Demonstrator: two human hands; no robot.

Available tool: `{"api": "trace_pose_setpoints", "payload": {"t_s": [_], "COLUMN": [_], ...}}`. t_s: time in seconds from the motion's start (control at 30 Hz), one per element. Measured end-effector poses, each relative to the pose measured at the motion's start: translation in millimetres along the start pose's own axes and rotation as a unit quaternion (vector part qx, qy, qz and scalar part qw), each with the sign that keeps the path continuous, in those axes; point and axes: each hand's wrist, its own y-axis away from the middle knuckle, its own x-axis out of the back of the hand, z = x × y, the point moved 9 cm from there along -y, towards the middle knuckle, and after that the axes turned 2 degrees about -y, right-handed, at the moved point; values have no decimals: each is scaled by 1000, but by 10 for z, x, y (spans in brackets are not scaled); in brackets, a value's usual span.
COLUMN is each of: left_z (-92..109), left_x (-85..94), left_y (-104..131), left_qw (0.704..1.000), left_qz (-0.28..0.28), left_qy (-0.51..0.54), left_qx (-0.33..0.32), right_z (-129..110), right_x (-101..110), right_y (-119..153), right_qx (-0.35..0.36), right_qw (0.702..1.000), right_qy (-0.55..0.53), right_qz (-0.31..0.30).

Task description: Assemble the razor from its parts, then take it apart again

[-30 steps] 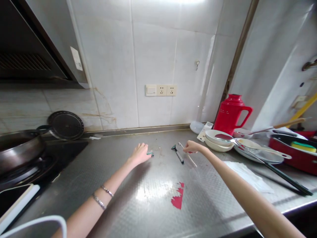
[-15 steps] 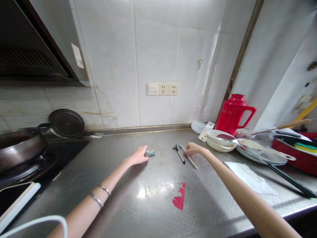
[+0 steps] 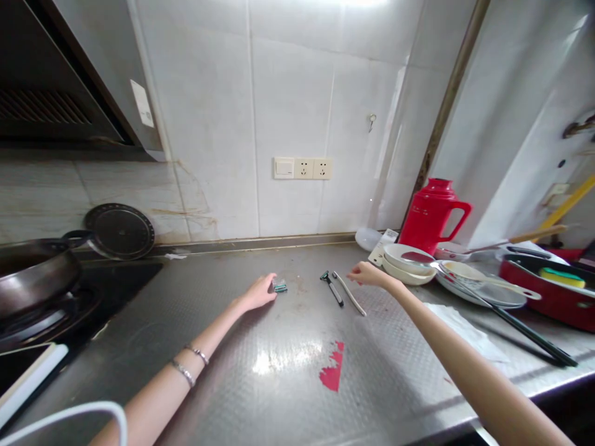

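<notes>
My left hand rests low over the steel counter. Its thumb and fingers curve round a small clear case with teal and dark razor cartridges; the exact contact is partly hidden. My right hand hovers just right of a toothbrush, apart from it, with fingers loosely bent and nothing seen in them. Left of the toothbrush lies a razor with a dark head and grey-black handle. Both lie slanted, nearly side by side, heads toward the wall.
A torn red patch marks the counter. At right stand a red thermos, stacked bowls, a ladle, a cloth and a red pan. A pot sits on the stove at left.
My right hand has let go of the toothbrush and lifted slightly to its right. My left hand stays at the razor cartridges. The view has shifted a little.
</notes>
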Motion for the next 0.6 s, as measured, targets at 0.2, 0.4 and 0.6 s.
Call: {"api": "trace_pose_setpoints", "payload": {"t_s": [0.2,0.4,0.6], "left_z": [103,618,1138], "left_x": [-27,-96,-150], "left_y": [-10,32,118], "left_qw": [999,991,986], "left_qz": [30,48,19], "left_qy": [41,108,137], "left_qx": [3,-64,-97], "right_z": [-276,-891,-1353], "right_x": [70,-32,-181], "right_y": [124,317,518], "right_qx": [64,175,224], "right_qw": [996,983,974], "right_qy": [-18,-37,20], "right_qz": [65,42,-31]}}
